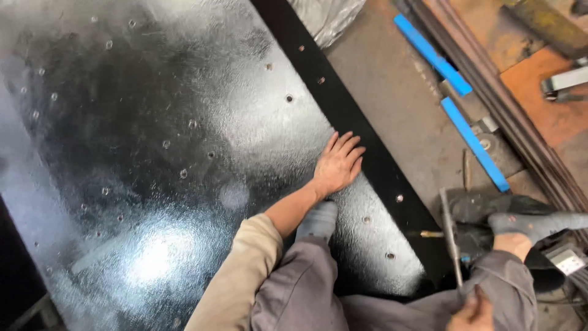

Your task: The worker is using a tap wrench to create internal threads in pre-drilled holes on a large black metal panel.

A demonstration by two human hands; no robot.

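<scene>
Right hand [470,314], half cut off, grip unclear; left hand [338,165] flat on black panel [153,122].

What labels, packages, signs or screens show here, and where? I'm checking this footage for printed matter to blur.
Small white rectangular label: at the right edge, on the dark power tool near the right hand, tilted, with fine dark print.
Crumpled clear plastic sheet: top centre on the floor, unmarked.
No signs or screens.
</scene>
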